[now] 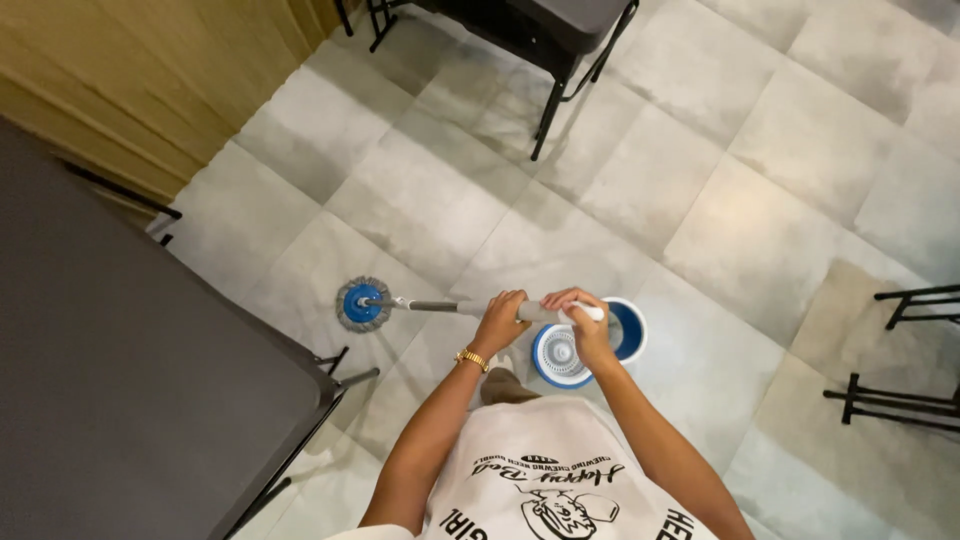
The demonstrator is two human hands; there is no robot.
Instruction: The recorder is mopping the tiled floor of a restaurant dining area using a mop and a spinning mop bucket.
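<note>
Grey floor tiles (420, 200) fill the room, and no wet trace is clear on them, so the mopping looks to be at an early stage. Left hand (498, 322) and right hand (590, 325) have their fingers wrapped around the mop handle (440, 306); the mop head (362, 303) lies flat beyond the left fingers. Under the right fingers a spin bucket (600, 345) is partly hidden.

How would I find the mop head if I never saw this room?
Start at the big dark table on the left and look just past its corner on the grey tiled floor. There lies the mop head: a round grey fringe with a bright blue centre, on the long handle's end.
</note>
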